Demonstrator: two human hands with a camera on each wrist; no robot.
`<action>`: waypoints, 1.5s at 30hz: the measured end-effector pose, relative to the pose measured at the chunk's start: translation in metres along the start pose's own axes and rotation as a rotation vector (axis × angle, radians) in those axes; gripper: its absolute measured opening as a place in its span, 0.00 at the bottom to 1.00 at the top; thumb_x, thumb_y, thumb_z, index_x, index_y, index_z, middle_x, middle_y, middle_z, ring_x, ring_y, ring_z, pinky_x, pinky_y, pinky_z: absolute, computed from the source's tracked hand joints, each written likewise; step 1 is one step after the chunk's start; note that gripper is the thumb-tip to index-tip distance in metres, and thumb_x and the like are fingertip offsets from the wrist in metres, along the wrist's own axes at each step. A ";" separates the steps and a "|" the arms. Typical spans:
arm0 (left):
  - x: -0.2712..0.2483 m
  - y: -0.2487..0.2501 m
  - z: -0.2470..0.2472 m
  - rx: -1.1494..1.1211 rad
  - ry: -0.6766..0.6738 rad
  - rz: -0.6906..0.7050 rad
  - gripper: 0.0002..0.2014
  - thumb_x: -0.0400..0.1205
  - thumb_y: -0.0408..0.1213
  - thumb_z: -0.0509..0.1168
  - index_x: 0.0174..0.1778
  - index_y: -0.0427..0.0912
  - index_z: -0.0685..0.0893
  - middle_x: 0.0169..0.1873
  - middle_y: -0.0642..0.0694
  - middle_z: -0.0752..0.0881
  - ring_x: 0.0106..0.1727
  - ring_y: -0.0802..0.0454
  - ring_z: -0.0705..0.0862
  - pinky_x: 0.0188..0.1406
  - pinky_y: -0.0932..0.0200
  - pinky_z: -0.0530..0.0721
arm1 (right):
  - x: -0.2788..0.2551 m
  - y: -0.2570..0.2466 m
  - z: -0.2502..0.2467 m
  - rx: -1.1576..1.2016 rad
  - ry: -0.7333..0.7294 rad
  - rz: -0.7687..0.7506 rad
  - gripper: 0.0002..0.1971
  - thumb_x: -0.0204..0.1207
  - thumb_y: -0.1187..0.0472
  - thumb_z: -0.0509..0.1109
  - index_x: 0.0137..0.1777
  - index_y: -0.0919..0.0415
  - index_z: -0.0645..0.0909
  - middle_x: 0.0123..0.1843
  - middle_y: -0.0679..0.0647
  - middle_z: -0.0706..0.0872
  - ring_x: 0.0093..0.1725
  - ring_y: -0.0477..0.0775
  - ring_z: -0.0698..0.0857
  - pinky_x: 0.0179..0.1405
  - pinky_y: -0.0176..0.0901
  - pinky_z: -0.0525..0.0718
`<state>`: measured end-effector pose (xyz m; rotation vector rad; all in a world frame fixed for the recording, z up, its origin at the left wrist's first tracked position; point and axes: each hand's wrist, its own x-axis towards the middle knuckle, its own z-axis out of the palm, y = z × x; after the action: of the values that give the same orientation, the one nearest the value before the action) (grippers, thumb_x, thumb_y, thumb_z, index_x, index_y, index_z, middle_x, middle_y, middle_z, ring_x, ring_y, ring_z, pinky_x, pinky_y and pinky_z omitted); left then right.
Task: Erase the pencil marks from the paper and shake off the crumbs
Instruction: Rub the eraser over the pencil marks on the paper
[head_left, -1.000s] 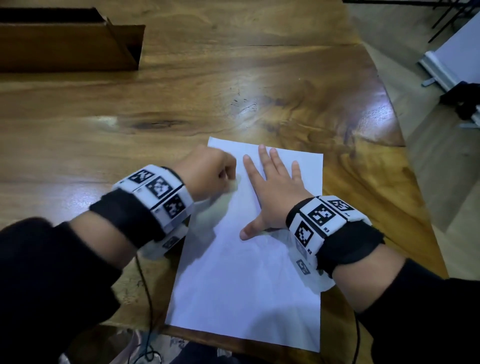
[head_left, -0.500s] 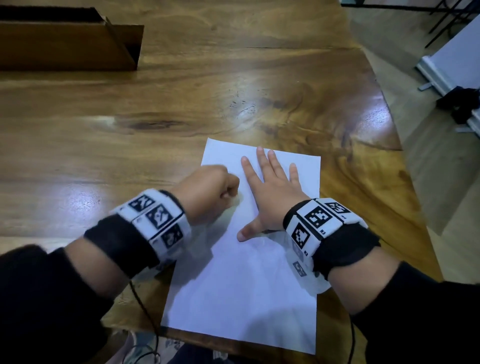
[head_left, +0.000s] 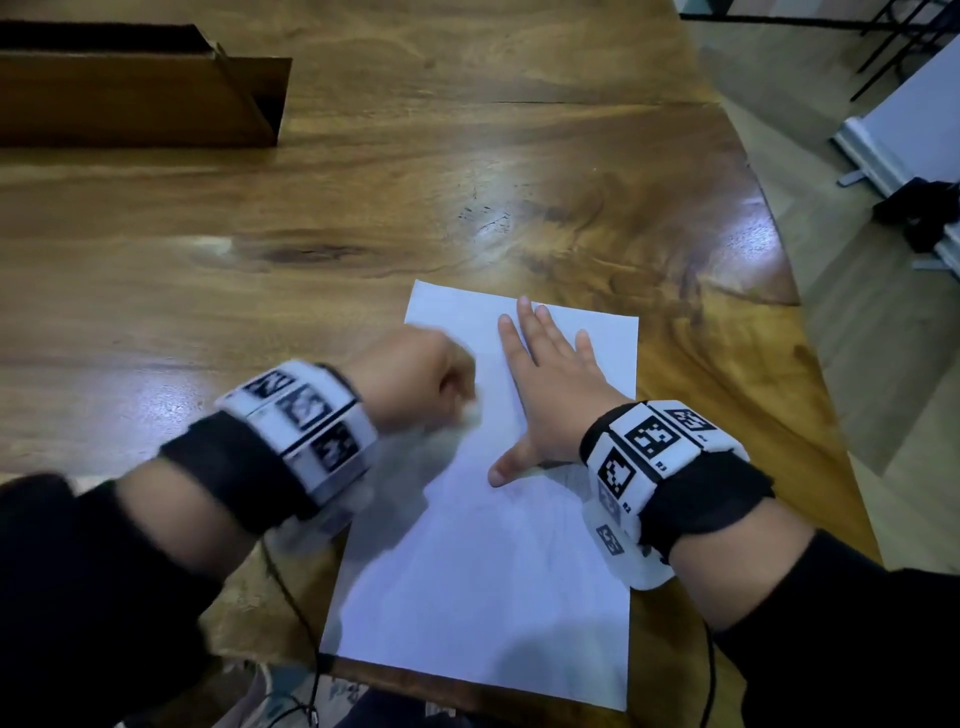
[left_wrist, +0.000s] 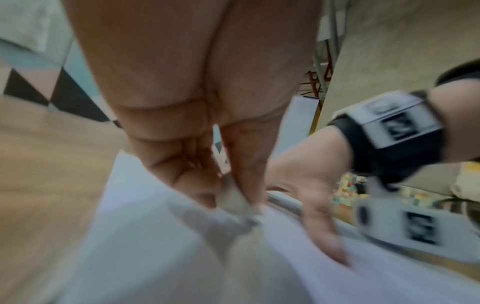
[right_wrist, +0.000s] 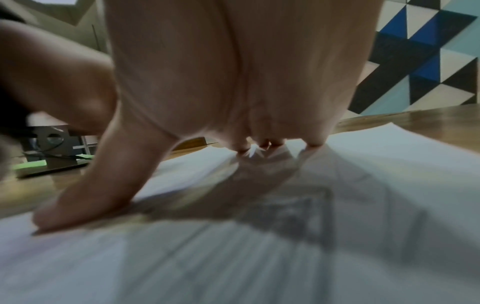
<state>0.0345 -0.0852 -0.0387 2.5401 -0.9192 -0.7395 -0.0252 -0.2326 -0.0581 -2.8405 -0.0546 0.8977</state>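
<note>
On the wooden table (head_left: 363, 218) lies the white paper (head_left: 483, 597), its near edge at the table's front rim. Only the left wrist view shows the pale eraser (left_wrist: 235, 200), pinched between thumb and curled fingers of the left hand (head_left: 415, 379) and touching the sheet. The right hand (head_left: 550, 384) lies flat, fingers straight and thumb spread, pressing the paper. Faint pencil marks (right_wrist: 293, 209) show beneath the right wrist.
</note>
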 end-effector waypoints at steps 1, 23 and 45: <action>0.014 0.003 -0.005 -0.009 0.098 -0.010 0.04 0.71 0.34 0.70 0.40 0.43 0.86 0.29 0.50 0.82 0.35 0.52 0.76 0.34 0.67 0.72 | 0.000 0.000 0.000 -0.007 0.002 0.001 0.77 0.51 0.31 0.80 0.81 0.60 0.26 0.81 0.57 0.22 0.81 0.55 0.26 0.79 0.62 0.35; -0.036 -0.001 0.021 0.008 -0.221 0.171 0.01 0.69 0.35 0.70 0.35 0.43 0.86 0.36 0.43 0.88 0.40 0.46 0.83 0.29 0.70 0.69 | 0.000 -0.001 -0.002 -0.024 -0.013 0.012 0.76 0.52 0.31 0.79 0.81 0.61 0.25 0.81 0.57 0.21 0.81 0.55 0.26 0.80 0.63 0.34; -0.077 -0.016 0.037 -0.032 -0.056 0.167 0.10 0.71 0.40 0.67 0.26 0.40 0.82 0.28 0.49 0.75 0.30 0.50 0.76 0.28 0.63 0.69 | -0.001 -0.003 -0.003 -0.024 -0.020 0.027 0.76 0.53 0.32 0.80 0.81 0.60 0.25 0.81 0.56 0.22 0.81 0.55 0.26 0.80 0.63 0.35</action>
<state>-0.0298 -0.0275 -0.0488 2.3908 -1.1123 -0.7709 -0.0246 -0.2302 -0.0543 -2.8605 -0.0302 0.9377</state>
